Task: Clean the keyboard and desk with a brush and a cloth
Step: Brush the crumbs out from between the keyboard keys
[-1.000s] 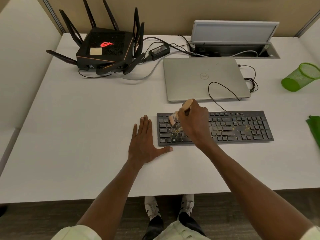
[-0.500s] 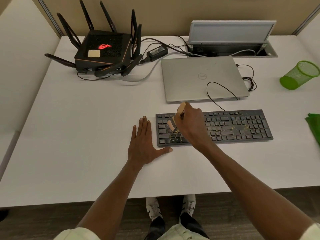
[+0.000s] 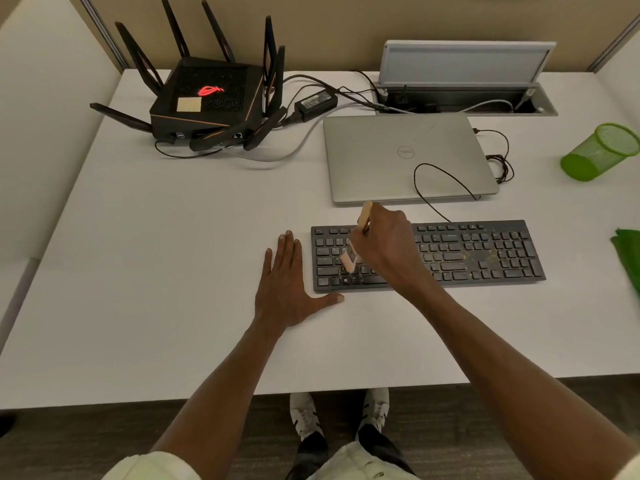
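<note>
Brush in the right hand's closed grip slants bristles-down over the keyboard's left end, now further left; left hand lies spread flat on the counter.

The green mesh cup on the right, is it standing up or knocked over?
Knocked over. The green mesh cup lies on its side on the desk, open rim facing up-right.

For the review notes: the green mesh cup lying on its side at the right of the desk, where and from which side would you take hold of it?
Best at the open rim of the green mesh cup. It lies tipped over, mouth toward the far right, closed base toward the keyboard. Coming from the right, fingers could hook inside the rim with the thumb outside. The round wall might roll under a top grasp.
</note>
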A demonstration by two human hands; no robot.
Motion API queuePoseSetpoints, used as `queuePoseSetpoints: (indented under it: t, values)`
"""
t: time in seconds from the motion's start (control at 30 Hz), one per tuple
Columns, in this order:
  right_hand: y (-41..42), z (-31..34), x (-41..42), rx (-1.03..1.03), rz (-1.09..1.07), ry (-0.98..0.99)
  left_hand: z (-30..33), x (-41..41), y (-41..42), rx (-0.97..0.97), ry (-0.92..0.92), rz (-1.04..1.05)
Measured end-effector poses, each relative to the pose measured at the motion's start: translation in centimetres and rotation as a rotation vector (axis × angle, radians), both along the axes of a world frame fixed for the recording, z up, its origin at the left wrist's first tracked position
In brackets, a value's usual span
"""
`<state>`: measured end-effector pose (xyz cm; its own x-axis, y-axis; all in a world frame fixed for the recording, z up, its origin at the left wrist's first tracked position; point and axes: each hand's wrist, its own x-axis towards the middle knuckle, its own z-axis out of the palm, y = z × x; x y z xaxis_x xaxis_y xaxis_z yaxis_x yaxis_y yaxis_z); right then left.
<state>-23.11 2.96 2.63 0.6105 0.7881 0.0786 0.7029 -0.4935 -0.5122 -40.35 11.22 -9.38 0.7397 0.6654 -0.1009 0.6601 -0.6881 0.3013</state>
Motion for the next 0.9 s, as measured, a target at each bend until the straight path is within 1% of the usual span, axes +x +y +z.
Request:
queuePoseSetpoints:
  t: [0.13,0.23,0.33,0.5,0.63,0.73,0.83,0.9]
  values:
    - [0.9,0.2,-0.4,0.091,-0.035,0.046,0.1,0.1,0.0,-0.001,-0.005,0.007]
    - [0.5,-0.6,-0.8,0.026,-0.028,0.068,0.0,0.0,0.0,0.001,0.002,0.007]
    - [-0.2,-0.6,-0.4,-0.042,0.010,0.031,0.0,0.0,0.0,0.010,0.002,0.003]
    - [0.6,0.1,-0.1,0.061,-0.016,0.038,0.0,0.0,0.1,0.010,0.011,-0.004]
    - [0.0,-0.5,-0.6,-0.017,0.045,0.045,0.0,0.1,0.1,0.007,0.010,0.000]
    - [-0.8,-0.4,-0.3,-0.067,0.050,0.035,-0.1,0.0,0.0,0.013,0.009,-0.003]
    - [-0.4,0.1,0.1,0.023,0.042,0.026,0.0,0.0,0.1,0.010,0.013,-0.006]
    - [0.0,0.3,-0.1,0.028,0.058,0.018,0.0,0.0,0.1,0.016,0.012,-0.006]
